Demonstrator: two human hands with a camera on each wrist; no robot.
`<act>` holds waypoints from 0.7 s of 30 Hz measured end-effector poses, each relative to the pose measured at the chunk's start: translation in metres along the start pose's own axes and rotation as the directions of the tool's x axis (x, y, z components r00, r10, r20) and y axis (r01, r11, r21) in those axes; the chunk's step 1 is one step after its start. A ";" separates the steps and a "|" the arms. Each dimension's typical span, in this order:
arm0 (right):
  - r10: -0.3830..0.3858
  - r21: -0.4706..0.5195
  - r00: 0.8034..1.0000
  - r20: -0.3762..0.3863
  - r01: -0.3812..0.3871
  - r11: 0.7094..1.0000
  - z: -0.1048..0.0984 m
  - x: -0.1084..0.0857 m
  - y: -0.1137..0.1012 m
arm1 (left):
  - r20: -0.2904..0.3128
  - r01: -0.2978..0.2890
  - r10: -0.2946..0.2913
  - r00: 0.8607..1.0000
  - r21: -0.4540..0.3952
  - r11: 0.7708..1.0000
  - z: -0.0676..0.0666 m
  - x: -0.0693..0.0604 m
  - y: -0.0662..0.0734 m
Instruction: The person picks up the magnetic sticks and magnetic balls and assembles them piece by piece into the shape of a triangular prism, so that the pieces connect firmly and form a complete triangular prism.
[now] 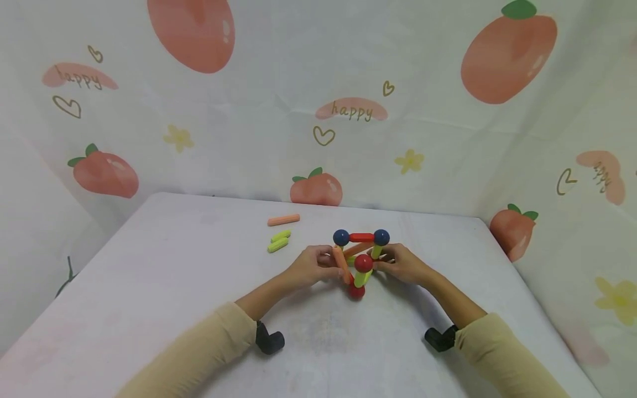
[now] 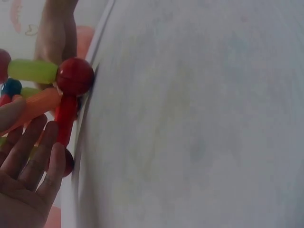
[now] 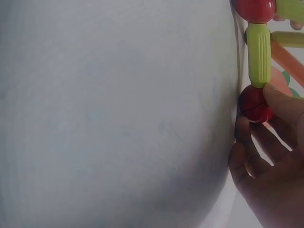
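Note:
A framework of coloured rods and balls stands on the table in front of me, with blue balls (image 1: 340,237) joined by a red rod (image 1: 361,237) on top and a red ball (image 1: 363,263) at its near upper corner. My left hand (image 1: 316,266) pinches an orange rod (image 1: 341,265) that leans along the left side; in the left wrist view the thumb lies over this rod. On the other side my right hand (image 1: 404,265) holds a lower red ball (image 3: 255,103) between thumb and fingers, beside a yellow-green rod (image 3: 259,54). Parts of the frame's far side are hidden.
Behind and left of the framework lie a loose orange rod (image 1: 283,220) and two short yellow-green rods (image 1: 278,244). A fruit-printed cloth (image 1: 249,143) hangs behind the white table (image 1: 199,265). Black wrist mounts (image 1: 270,340) show at both sleeves.

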State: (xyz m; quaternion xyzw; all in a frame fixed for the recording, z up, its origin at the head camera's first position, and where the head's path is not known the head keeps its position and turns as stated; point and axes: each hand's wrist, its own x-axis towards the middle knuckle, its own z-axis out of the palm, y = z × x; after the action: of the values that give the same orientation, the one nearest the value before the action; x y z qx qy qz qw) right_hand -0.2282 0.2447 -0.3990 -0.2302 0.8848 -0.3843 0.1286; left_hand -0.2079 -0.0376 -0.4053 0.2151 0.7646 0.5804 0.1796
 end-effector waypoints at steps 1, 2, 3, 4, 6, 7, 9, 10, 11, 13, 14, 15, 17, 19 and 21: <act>-0.004 0.002 1.000 0.000 0.004 1.000 0.000 0.000 0.000 | 0.002 0.007 -0.007 1.000 -0.005 1.000 0.001 0.001 0.000; -0.009 0.004 1.000 0.000 0.009 1.000 0.000 0.000 0.000 | 0.001 0.016 -0.016 1.000 -0.010 1.000 0.003 0.001 0.000; -0.012 0.007 1.000 0.000 0.012 1.000 0.000 0.000 0.001 | 0.000 0.025 -0.025 1.000 -0.016 1.000 0.004 0.001 0.001; -0.016 0.009 1.000 0.000 0.016 1.000 0.000 0.000 0.001 | -0.002 0.033 -0.033 0.999 -0.019 0.999 0.005 0.002 0.001; -0.025 0.010 1.000 -0.003 0.025 1.000 0.000 -0.001 0.001 | -0.007 0.047 -0.048 0.999 -0.020 0.999 0.007 0.003 0.001; -0.031 0.010 1.000 -0.004 0.031 0.999 0.000 -0.001 0.001 | -0.007 0.052 -0.052 0.999 -0.020 0.998 0.007 0.003 0.001; -0.036 0.005 0.999 -0.007 0.036 0.999 0.000 -0.002 0.000 | 0.000 0.054 -0.054 0.999 -0.015 0.998 0.007 0.004 0.001; -0.039 0.004 0.999 -0.007 0.039 0.999 0.000 -0.002 0.000 | 0.007 0.055 -0.055 0.998 -0.012 0.998 0.008 0.004 0.002; -0.042 0.003 0.999 -0.008 0.042 0.999 0.000 -0.002 0.000 | 0.012 0.054 -0.054 0.998 -0.009 0.998 0.008 0.005 0.002; -0.038 0.005 0.999 -0.006 0.038 0.999 0.000 -0.002 -0.001 | 0.025 0.044 -0.044 0.999 0.003 0.999 0.008 0.006 0.002; -0.032 0.005 0.999 -0.005 0.032 0.999 0.000 -0.002 -0.001 | 0.031 0.040 -0.040 0.999 0.010 0.999 0.008 0.006 0.003; -0.025 0.007 1.000 -0.005 0.025 1.000 0.000 -0.002 -0.002 | 0.036 0.036 -0.036 0.999 0.017 0.999 0.008 0.007 0.004; -0.014 0.006 1.000 -0.004 0.014 1.000 0.000 -0.002 -0.002 | 0.039 0.028 -0.029 0.999 0.026 0.999 0.009 0.008 0.005; -0.006 0.003 1.000 -0.002 0.006 1.000 -0.001 -0.001 -0.002 | 0.039 0.030 -0.031 0.999 0.031 0.999 0.009 0.009 0.007; -0.005 0.000 1.000 -0.002 0.005 1.000 -0.001 -0.001 -0.001 | 0.037 0.035 -0.037 0.999 0.035 0.999 0.009 0.010 0.008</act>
State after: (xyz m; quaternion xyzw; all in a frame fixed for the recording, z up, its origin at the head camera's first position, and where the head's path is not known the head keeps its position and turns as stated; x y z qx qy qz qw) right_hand -0.2271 0.2449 -0.3976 -0.2323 0.8843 -0.3846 0.1266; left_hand -0.2106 -0.0231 -0.4004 0.2151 0.7748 0.5597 0.2005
